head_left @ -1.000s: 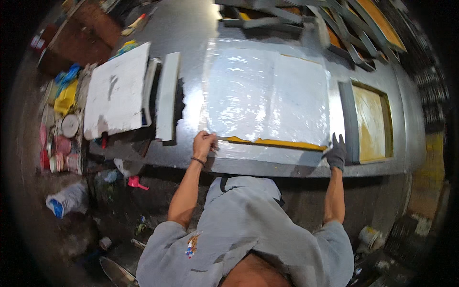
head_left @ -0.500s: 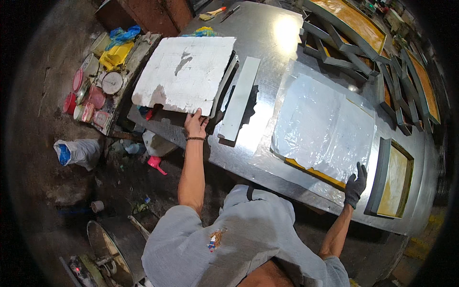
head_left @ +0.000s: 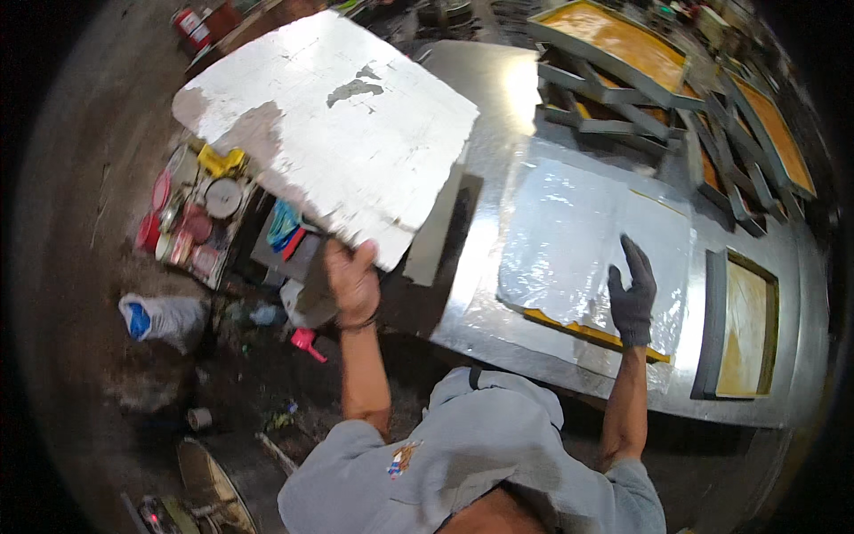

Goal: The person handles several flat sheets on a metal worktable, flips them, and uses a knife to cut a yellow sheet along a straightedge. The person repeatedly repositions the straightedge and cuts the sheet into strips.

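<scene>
My bare left hand (head_left: pixel 354 283) grips the near edge of a large white board (head_left: pixel 382 133), thumb on top and fingers hidden beneath. Grey bare patches show where its white face is worn, and it is raised and tilted over the left part of the metal table (head_left: pixel 480 311). My right hand (head_left: pixel 634 298), in a dark glove, is open with fingers apart. It hovers over a rectangular slab covered with clear plastic sheet (head_left: pixel 569 240), whose yellow-orange edge (head_left: pixel 578 331) shows along the near side. Whether the glove touches the plastic I cannot tell.
A metal frame (head_left: pixel 712 329) with a pale yellowish filling lies at the right. Several trays with orange contents (head_left: pixel 614 40) are stacked at the far right. Tubs and a round scale (head_left: pixel 223 198) crowd a bench at left. A white sack (head_left: pixel 169 319) sits on the floor.
My left hand has lifted the white board off its stack, tilting it up and swinging it over the bench and table. My gloved right hand has moved left and farther in, over the plastic-covered slab.
</scene>
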A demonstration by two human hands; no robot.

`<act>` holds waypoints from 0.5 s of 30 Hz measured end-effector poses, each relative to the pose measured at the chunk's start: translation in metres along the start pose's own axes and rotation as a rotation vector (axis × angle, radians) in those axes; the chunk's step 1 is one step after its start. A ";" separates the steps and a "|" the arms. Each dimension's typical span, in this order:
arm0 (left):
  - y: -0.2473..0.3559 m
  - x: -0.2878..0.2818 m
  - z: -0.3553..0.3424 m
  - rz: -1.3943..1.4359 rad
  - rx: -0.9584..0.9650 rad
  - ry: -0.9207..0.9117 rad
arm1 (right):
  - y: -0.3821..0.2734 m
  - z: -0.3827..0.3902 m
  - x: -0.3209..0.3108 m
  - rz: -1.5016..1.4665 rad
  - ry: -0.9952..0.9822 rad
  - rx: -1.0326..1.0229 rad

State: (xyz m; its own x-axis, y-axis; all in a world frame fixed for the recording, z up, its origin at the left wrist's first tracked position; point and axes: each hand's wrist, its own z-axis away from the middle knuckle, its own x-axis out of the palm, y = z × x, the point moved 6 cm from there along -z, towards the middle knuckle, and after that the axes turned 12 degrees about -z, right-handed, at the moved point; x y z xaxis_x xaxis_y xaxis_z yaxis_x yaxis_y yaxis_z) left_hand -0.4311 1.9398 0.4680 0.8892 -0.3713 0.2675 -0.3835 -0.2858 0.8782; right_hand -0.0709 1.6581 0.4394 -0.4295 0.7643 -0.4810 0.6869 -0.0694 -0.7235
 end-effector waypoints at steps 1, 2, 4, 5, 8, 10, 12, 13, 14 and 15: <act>0.014 0.007 0.003 0.092 -0.017 -0.054 | -0.002 -0.014 -0.006 0.015 -0.002 -0.083; 0.023 0.004 0.010 0.089 -0.019 -0.083 | 0.001 -0.028 -0.015 0.069 0.003 -0.157; 0.032 -0.003 0.018 0.176 -0.078 -0.147 | 0.022 -0.055 -0.039 0.037 0.077 -0.143; 0.032 0.001 0.018 0.241 -0.085 -0.220 | 0.057 -0.067 -0.055 0.046 0.138 -0.169; 0.017 -0.001 0.028 0.236 -0.278 -0.189 | 0.073 -0.096 -0.087 -0.164 0.379 -0.283; 0.022 -0.007 0.037 0.236 -0.386 -0.270 | 0.065 -0.086 -0.076 -0.315 0.280 -0.142; 0.032 0.013 0.028 0.346 -0.448 -0.395 | 0.064 -0.080 -0.096 -0.385 0.238 -0.137; 0.052 0.057 0.019 0.476 -0.419 -0.517 | 0.075 -0.077 -0.106 -0.402 0.236 -0.188; 0.076 0.116 0.010 0.636 -0.376 -0.677 | 0.087 -0.074 -0.120 -0.408 0.234 -0.238; 0.097 0.161 0.000 0.672 -0.311 -0.789 | 0.114 -0.066 -0.129 -0.418 0.289 -0.119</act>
State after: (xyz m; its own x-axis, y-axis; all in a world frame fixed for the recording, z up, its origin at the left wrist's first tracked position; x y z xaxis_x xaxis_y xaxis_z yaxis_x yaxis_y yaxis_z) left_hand -0.3253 1.8523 0.5964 0.0664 -0.8645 0.4983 -0.5536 0.3836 0.7392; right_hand 0.1014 1.5937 0.4519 -0.5132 0.8583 0.0055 0.5607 0.3401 -0.7549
